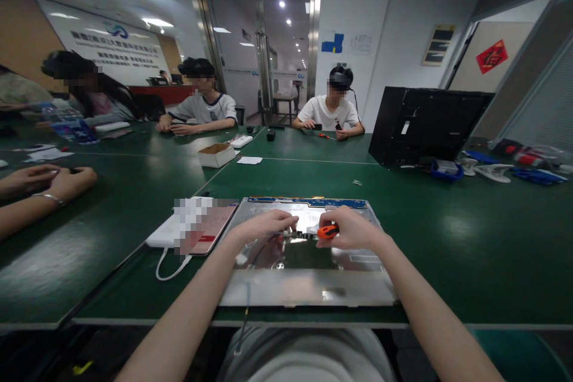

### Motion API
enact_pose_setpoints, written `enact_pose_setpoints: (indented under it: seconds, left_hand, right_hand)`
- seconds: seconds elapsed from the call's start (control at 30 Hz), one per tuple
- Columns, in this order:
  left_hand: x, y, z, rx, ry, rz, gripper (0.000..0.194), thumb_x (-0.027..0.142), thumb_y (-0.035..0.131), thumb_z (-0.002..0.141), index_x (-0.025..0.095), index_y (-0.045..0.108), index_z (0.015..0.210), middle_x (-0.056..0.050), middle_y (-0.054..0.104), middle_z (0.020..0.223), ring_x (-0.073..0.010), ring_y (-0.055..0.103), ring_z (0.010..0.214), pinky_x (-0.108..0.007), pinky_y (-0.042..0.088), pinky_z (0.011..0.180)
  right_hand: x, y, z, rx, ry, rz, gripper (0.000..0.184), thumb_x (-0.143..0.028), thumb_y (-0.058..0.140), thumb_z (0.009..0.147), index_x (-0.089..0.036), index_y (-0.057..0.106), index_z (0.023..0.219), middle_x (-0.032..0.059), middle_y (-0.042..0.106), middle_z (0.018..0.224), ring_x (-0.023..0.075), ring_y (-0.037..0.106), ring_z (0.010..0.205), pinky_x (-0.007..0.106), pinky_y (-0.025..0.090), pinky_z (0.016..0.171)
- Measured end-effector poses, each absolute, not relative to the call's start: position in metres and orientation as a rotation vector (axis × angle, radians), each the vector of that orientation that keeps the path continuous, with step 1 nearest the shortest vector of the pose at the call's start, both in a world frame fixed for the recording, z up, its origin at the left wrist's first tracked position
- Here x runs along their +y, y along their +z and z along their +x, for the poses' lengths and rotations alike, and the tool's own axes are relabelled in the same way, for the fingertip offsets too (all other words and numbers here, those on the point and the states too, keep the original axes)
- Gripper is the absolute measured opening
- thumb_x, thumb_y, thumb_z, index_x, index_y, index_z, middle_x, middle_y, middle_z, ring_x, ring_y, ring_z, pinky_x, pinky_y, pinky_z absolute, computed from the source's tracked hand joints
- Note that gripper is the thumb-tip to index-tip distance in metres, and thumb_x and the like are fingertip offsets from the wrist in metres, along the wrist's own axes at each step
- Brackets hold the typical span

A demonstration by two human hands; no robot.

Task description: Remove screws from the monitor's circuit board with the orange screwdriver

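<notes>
A flat metal display panel [277, 295], with a blue circuit strip [308, 203] along its far edge, lies on the table in front of me. Over its middle, my right hand [351, 228] grips a screwdriver [328, 231] with an orange and black handle. The tool points left, towards a small dark banded piece [307, 236]. At that piece's left end are the fingers of my left hand [268, 225], curled together; what they pinch is too small to name. A thin cable [248, 304] hangs off the panel's near edge.
Left of the panel, a phone [215, 230] and a white power bank [163, 233] are joined by a white cable [165, 276]. Further off are an open box [216, 155] and a black monitor casing [425, 125]. Another person's hands [62, 185] are at the left; several people sit around.
</notes>
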State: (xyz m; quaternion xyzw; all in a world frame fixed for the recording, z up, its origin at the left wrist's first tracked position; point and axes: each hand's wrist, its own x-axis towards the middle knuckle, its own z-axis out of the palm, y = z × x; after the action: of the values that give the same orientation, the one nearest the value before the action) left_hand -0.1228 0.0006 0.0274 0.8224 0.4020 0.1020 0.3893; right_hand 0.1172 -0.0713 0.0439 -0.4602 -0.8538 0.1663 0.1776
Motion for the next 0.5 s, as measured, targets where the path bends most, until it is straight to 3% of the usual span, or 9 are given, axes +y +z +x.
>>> enact_pose_setpoints:
  seconds: [0.13, 0.23, 0.5]
  left_hand:
    - [0.001, 0.024, -0.123, 0.976, 0.174, 2.048, 0.043, 0.059, 0.067, 0.072, 0.017, 0.065, 0.082, 0.001, 0.062, 0.071, -0.0156, 0.053, 0.065, -0.024, 0.039, 0.057]
    - [0.002, 0.021, -0.124, 0.976, 0.17, 1.995, 0.036, 0.05, 0.071, 0.069, 0.017, 0.063, 0.081, 0.002, 0.06, 0.067, -0.0154, 0.052, 0.063, -0.023, 0.039, 0.054]
    - [0.005, 0.019, -0.122, 1.022, 0.178, 2.1, 0.031, 0.044, 0.071, 0.067, 0.016, 0.067, 0.077, 0.0, 0.062, 0.067, -0.0165, 0.054, 0.063, -0.025, 0.039, 0.057]
  right_hand:
    - [-0.072, 0.04, 0.111, -2.576, 0.449, -1.333, 0.038, -0.047, 0.088, 0.064, -0.018, 0.065, 0.071, -0.0052, 0.053, 0.061, 0.0108, 0.042, 0.058, 0.023, 0.023, 0.053]
    - [-0.072, 0.037, 0.107, -2.638, 0.425, -1.352, 0.039, -0.049, 0.087, 0.065, -0.018, 0.066, 0.073, -0.0033, 0.056, 0.064, 0.0117, 0.043, 0.059, 0.024, 0.022, 0.053]
    - [-0.072, 0.037, 0.104, -2.598, 0.391, -1.281, 0.048, -0.051, 0.083, 0.071, -0.018, 0.069, 0.102, 0.0066, 0.069, 0.099, 0.0212, 0.061, 0.084, 0.026, 0.035, 0.064]
